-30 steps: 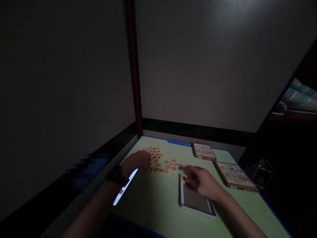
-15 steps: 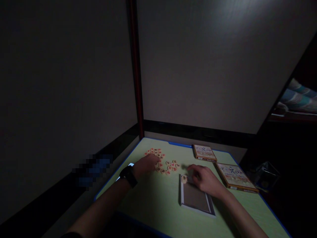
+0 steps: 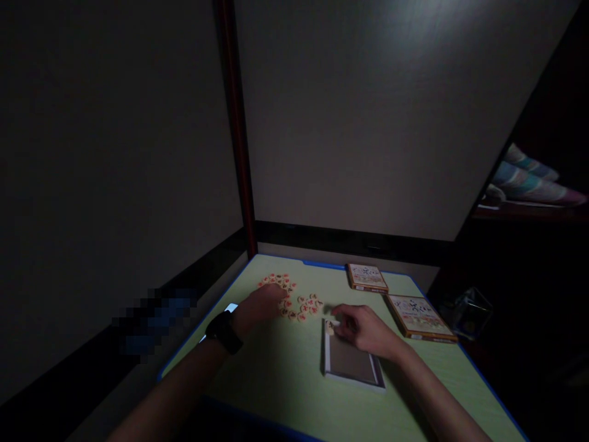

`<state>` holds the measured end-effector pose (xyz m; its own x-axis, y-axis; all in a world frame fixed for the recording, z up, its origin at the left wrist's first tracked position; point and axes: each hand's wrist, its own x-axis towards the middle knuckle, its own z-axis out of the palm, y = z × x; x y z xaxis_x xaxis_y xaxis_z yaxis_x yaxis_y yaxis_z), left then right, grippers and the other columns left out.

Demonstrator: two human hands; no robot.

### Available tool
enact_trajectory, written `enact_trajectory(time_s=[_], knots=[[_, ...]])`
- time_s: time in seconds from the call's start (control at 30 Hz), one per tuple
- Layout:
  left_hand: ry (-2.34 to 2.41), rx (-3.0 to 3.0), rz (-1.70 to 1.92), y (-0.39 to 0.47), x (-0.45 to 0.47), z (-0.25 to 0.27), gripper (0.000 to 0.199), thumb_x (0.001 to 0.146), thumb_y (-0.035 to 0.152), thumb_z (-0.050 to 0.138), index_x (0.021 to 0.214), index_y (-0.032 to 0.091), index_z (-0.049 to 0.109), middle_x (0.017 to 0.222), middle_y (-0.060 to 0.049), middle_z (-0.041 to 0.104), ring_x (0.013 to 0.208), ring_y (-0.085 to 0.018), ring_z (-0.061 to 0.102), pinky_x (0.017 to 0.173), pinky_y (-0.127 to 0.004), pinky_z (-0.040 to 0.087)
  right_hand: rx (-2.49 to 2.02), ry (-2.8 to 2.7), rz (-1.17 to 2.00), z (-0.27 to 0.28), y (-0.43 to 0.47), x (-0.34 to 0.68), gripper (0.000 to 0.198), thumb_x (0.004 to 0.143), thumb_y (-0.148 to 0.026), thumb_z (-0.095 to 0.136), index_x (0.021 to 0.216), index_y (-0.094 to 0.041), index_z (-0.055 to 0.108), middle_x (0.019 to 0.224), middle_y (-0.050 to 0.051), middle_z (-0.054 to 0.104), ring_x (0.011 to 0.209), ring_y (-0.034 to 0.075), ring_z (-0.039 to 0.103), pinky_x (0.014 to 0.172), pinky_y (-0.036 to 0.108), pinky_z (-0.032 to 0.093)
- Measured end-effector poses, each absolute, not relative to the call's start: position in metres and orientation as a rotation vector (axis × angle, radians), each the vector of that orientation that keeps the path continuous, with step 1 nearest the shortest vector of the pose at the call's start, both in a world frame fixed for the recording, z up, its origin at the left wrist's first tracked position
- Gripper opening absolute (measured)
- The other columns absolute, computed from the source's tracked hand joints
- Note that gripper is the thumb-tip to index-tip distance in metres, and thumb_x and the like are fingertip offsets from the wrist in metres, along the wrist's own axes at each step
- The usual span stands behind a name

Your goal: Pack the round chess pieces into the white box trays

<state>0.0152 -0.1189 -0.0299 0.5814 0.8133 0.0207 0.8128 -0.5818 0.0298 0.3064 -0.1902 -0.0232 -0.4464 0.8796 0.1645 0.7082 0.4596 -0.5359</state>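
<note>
Round wooden Chinese chess pieces [image 3: 302,317] with red and dark characters lie in a loose cluster on the pale green table [image 3: 262,380]. My left hand [image 3: 262,302], with a dark watch on its wrist, reaches down onto the cluster's near left side; its fingertips are hidden. Over the far end of a shallow open box [image 3: 352,362] is my right hand [image 3: 361,328], its fingers curled and thumb and index close together. A single chess piece [image 3: 330,327] lies in the box's far left corner, right beside those fingertips. Whatever is between them is too small to make out.
Two flat printed boxes lie at the right, a smaller one [image 3: 367,277] behind a larger one [image 3: 421,318]. A lit phone [image 3: 231,307] shows beside my left wrist. Panelled walls [image 3: 359,123] stand behind and left. A clear container [image 3: 473,312] stands beyond the right edge.
My right hand has shifted slightly left, closer to the piece in the box's corner, with its fingers drawn together more. My left hand stays at the cluster. The view has turned a little right.
</note>
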Motion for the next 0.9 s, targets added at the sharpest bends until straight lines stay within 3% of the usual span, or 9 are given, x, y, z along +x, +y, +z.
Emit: enact_trajectory(time_s=[0.4,0.67,0.73,0.8,0.9], knots=[[1.426,2.815,-0.026,-0.120,0.020,-0.021,0.013,0.079,0.014,0.058,0.091,0.016,0.061,0.098,-0.009,0.064,0.097,-0.022,0.059,0.091,-0.032,0.046,-1.315,-2.386,0.417,-0.028,-0.193,0.295,0.029,0.071,-0.008,0.056,0.093,-0.019,0.070,0.085,0.004,0.067,0.074,0.017,0.059,0.067,0.026,0.041],[1.471,2.786,-0.049,-0.141,0.030,-0.002,0.014,0.083,0.018,0.058,0.096,0.013,0.061,0.109,-0.013,0.063,0.103,-0.026,0.059,0.093,-0.035,0.045,-1.358,-2.208,0.491,-0.019,-0.188,0.311,0.024,0.073,-0.010,0.056,0.094,-0.016,0.065,0.084,0.006,0.067,0.073,0.019,0.060,0.066,0.028,0.041],[1.416,2.804,0.044,-0.159,0.044,-0.001,0.012,0.087,0.021,0.055,0.094,0.013,0.061,0.105,-0.012,0.064,0.099,-0.025,0.060,0.090,-0.036,0.046,-1.372,-2.205,0.492,-0.017,-0.189,0.311,0.025,0.071,-0.010,0.056,0.093,-0.016,0.065,0.082,0.005,0.067,0.072,0.019,0.059,0.065,0.027,0.040],[1.340,2.823,0.147,-0.177,0.061,-0.004,0.021,0.095,0.025,0.043,0.092,0.015,0.061,0.096,-0.010,0.066,0.091,-0.024,0.062,0.083,-0.035,0.048,-1.382,-2.245,0.481,-0.018,-0.191,0.307,0.025,0.070,-0.010,0.056,0.091,-0.017,0.066,0.082,0.005,0.068,0.074,0.020,0.060,0.067,0.027,0.040],[1.283,2.824,0.123,-0.191,0.084,-0.012,0.026,0.093,0.024,0.041,0.087,0.014,0.065,0.089,-0.011,0.068,0.084,-0.023,0.063,0.078,-0.035,0.049,-1.394,-2.337,0.418,-0.023,-0.195,0.297,0.024,0.070,-0.010,0.056,0.090,-0.018,0.067,0.084,0.005,0.069,0.079,0.020,0.061,0.070,0.028,0.039]])
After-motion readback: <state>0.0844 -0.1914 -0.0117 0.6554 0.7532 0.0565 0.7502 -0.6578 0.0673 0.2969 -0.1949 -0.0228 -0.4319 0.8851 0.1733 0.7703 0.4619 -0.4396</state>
